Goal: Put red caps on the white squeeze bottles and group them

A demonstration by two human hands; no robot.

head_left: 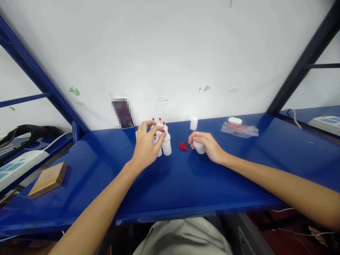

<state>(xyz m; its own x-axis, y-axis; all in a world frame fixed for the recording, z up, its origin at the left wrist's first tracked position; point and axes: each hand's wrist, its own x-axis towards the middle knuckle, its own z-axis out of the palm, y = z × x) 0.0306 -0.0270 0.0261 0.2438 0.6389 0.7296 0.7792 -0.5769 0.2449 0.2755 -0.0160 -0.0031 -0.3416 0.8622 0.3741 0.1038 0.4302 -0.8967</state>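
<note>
A tight group of white bottles with red tips stands left of the middle of the blue table. My left hand is over the group, thumb and index finger closed on the red tip of a front bottle. To the right, my right hand is wrapped round a white bottle near the table surface; its top is hidden by the fingers. Between the hands lies a small cluster of red caps. Another white bottle stands behind my right hand, near the wall.
A clear plastic bag with red pieces and a white oval object lie at the back right. A phone leans on the wall. At the left are a gold box and a power strip.
</note>
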